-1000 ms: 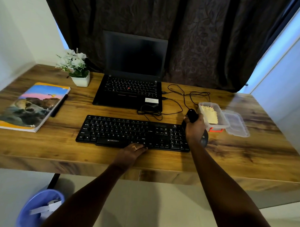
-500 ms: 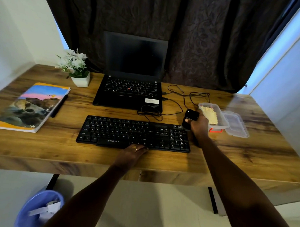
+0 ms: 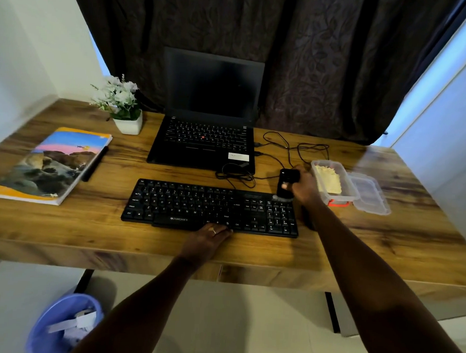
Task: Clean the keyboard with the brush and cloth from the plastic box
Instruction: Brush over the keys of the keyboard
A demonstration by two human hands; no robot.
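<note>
Now | right hand (image 3: 303, 188) grips brush (image 3: 288, 177) | left hand (image 3: 210, 238) flat on keyboard (image 3: 188, 204)

Brush (image 3: 286, 179) bristles blurred, bin (image 3: 40, 325) edge-cropped.

counter (image 3: 66, 223): wood-grain, satin sheen. keyboard (image 3: 194, 206): matt black plastic. plastic box (image 3: 342, 190): clear, glossy; yellow cloth (image 3: 328, 179) inside, textured. Brush body (image 3: 287, 178): glossy black plastic. Curtain (image 3: 310, 60): dark patterned fabric.
</note>
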